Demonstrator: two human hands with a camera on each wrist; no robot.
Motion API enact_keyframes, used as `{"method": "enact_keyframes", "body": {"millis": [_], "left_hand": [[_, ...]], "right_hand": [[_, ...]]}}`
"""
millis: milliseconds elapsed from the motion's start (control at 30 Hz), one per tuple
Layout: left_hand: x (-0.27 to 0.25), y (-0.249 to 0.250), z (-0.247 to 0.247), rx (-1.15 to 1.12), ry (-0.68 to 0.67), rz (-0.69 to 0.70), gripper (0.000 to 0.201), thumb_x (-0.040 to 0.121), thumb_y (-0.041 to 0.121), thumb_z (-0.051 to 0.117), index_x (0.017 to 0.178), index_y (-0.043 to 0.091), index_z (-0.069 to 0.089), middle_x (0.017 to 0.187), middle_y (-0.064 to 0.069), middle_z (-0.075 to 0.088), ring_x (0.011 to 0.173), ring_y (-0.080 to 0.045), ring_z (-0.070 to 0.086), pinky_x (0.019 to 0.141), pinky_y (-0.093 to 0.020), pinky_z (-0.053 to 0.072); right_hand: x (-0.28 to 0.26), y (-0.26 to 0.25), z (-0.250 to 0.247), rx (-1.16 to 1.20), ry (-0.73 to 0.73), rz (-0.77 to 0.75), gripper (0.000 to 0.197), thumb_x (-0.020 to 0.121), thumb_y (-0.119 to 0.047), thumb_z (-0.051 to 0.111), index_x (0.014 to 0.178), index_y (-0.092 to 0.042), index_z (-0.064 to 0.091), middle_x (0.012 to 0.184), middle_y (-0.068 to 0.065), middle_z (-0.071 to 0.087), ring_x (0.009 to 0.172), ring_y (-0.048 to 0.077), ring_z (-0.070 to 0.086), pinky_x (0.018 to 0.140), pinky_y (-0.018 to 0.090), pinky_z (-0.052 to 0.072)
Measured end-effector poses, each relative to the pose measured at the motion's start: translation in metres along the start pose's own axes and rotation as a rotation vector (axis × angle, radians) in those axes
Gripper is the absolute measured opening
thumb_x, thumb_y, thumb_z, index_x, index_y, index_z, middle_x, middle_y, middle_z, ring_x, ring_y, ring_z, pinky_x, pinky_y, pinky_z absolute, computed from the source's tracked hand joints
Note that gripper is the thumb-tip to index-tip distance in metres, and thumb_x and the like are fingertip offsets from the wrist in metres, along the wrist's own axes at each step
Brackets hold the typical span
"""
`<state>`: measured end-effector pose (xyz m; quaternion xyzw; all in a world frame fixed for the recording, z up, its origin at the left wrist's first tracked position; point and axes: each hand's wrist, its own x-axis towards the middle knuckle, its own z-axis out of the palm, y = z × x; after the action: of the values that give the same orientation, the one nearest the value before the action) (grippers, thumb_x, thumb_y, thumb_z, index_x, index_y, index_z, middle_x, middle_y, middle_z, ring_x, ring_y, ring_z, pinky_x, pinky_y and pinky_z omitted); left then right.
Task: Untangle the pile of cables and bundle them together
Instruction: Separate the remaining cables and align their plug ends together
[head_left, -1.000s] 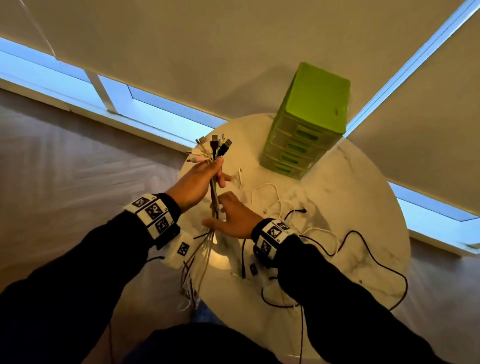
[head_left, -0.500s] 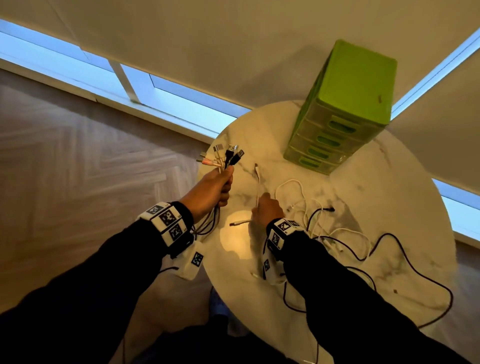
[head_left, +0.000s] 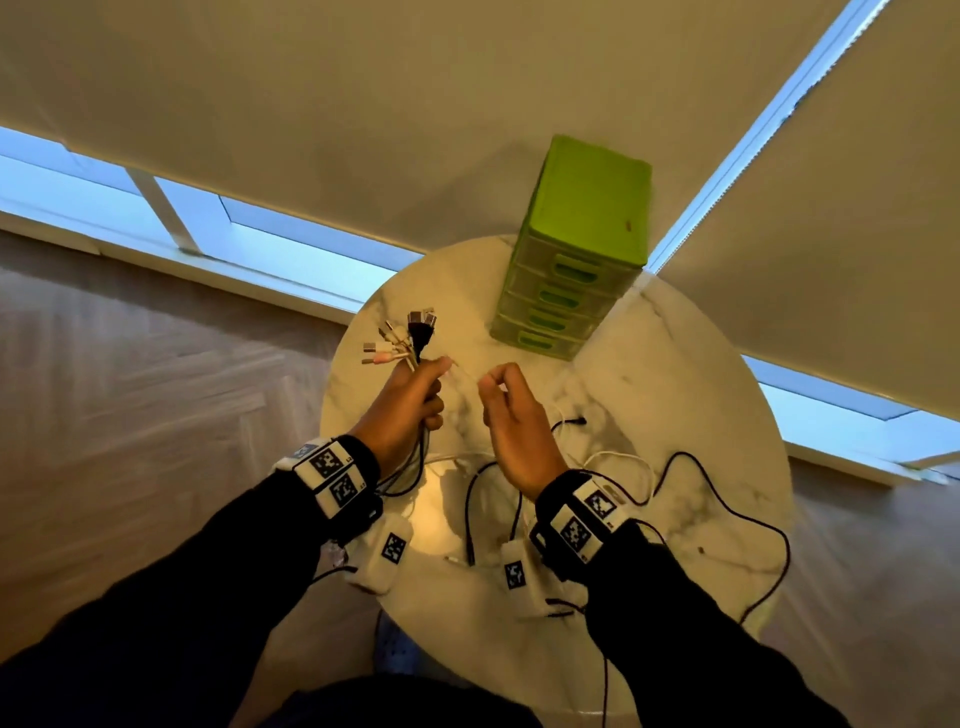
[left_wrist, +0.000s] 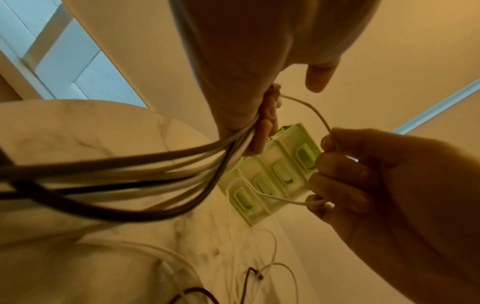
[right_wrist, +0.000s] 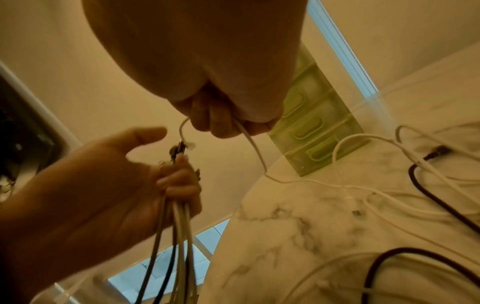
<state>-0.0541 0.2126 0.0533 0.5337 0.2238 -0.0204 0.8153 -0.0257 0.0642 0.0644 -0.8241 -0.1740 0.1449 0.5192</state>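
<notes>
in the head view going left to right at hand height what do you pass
Fan of cable plugs → left hand gripping the bundle → right hand pinching a thin white cable → black cable end on the round marble table

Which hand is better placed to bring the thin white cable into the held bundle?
Right. The right hand already pinches the thin white cable beside the bundle, while the left hand is full, gripping that bundle.
</notes>
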Motion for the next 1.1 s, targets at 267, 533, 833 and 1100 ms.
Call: {"method": "enact_keyframes", "body": {"millis": [267,533,833,1100], "left_hand": [[-0.014,-0.011,0.034,-0.015,-0.078,0.021,0.022,0.102,0.039,0.054,0.087,0.025,0.044,0.065,0.007,0.028,0.053,-0.007,0.027,0.051,-0.024,0.024],[-0.03,-0.01,0.05,-0.11,-0.042,-0.024,0.036,0.092,0.054,0.056,0.081,0.023,0.042,0.064,0.006,0.027,0.053,-0.009,0.026,0.053,-0.025,0.024],[-0.033,-0.017,0.061,-0.107,-0.051,0.006,0.035,0.106,0.042,0.04,0.078,0.021,0.043,0.061,0.005,0.032,0.05,-0.008,0.027,0.052,-0.026,0.023],[-0.036,-0.019,0.065,0.038,-0.032,0.09,0.036,0.109,0.037,0.036,0.082,0.015,0.044,0.066,0.0,0.032,0.052,-0.01,0.028,0.052,-0.026,0.026]], "right_hand": [[-0.046,0.006,-0.007,-0.167,0.149,-0.138,0.017,0.107,-0.035,0.037,0.101,-0.021,0.044,0.07,-0.004,0.052,0.059,0.014,0.048,0.056,0.032,0.038],[-0.064,-0.01,-0.043,-0.234,0.163,-0.181,0.012,0.107,-0.03,0.037,0.1,-0.023,0.043,0.076,-0.001,0.05,0.071,0.012,0.042,0.069,0.026,0.029],[-0.071,0.017,-0.04,-0.304,0.063,-0.131,0.012,0.108,-0.04,0.032,0.096,-0.038,0.033,0.071,-0.007,0.048,0.073,0.028,0.049,0.07,0.034,0.032],[-0.071,0.013,-0.04,-0.27,-0.007,-0.138,0.018,0.108,-0.037,0.034,0.099,-0.022,0.041,0.067,0.0,0.051,0.064,0.027,0.051,0.063,0.041,0.038]]}}
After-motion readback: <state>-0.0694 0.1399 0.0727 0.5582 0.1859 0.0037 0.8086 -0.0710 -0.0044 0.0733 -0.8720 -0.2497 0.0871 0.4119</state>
